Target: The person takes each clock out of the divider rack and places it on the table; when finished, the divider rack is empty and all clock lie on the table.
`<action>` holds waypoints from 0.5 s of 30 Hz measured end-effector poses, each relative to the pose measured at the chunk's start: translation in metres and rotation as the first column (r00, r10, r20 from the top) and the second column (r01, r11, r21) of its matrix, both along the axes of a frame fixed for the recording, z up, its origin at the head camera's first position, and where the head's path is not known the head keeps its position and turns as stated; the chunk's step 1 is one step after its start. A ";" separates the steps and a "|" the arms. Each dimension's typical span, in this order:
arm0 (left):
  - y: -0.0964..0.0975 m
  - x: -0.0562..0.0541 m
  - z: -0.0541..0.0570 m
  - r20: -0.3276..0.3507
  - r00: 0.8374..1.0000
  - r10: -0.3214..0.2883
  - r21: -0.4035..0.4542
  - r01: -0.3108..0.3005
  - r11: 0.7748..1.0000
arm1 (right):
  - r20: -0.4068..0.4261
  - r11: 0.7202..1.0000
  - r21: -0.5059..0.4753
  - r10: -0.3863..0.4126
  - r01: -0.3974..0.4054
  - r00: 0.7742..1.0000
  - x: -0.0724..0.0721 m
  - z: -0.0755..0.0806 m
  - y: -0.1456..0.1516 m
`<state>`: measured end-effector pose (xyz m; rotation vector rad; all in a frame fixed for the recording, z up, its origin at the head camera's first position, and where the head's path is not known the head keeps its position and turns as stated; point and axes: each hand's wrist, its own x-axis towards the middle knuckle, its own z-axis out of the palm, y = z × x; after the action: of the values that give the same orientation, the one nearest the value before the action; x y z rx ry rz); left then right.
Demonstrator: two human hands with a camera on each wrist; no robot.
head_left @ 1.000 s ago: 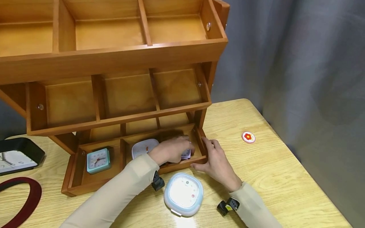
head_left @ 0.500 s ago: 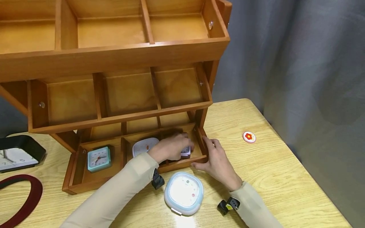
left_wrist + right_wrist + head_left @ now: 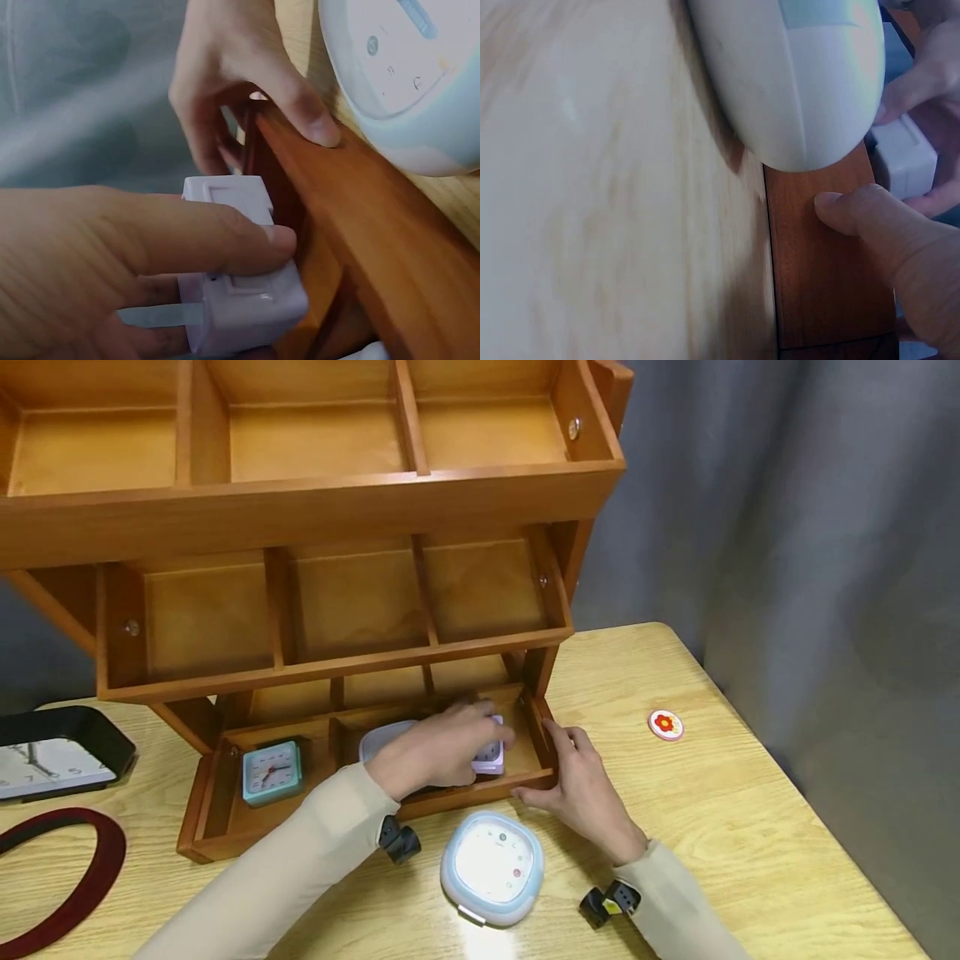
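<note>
My left hand (image 3: 450, 747) holds a small lilac alarm clock (image 3: 491, 760) at the right part of the wooden rack's bottom tray (image 3: 480, 792). In the left wrist view the thumb lies along one side of the lilac clock (image 3: 255, 315), with fingers on the other side. My right hand (image 3: 588, 797) grips the right front corner of that tray, its thumb against the front wall and its fingers around the end. A grey rounded-square clock (image 3: 382, 739) lies in the tray's middle, partly hidden by my left arm. A teal square clock (image 3: 272, 772) stands in the left compartment.
A blue-and-white rounded clock (image 3: 492, 868) lies before the tray. At the left are a black clock (image 3: 60, 756) and a dark red ring-shaped frame (image 3: 112, 860). A flower-patterned disc (image 3: 665, 724) lies right. The rack's middle tray (image 3: 337, 670) overhangs the hands.
The lilac clock has lifted slightly in my left hand and more of it shows. My right hand keeps its grip on the tray corner. The head view has shifted a little left.
</note>
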<state>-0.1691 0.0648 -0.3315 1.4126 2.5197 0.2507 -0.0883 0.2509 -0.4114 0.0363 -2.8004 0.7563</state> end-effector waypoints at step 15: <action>-0.043 0.048 0.016 -0.103 0.992 -0.076 0.043 0.081 0.996 | 0.002 1.000 -0.006 -0.002 0.002 1.000 0.000 -0.001 0.001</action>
<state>-0.1211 0.0215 -0.3155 1.5765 2.5466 0.2317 -0.0882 0.2515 -0.4129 0.0314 -2.7996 0.7639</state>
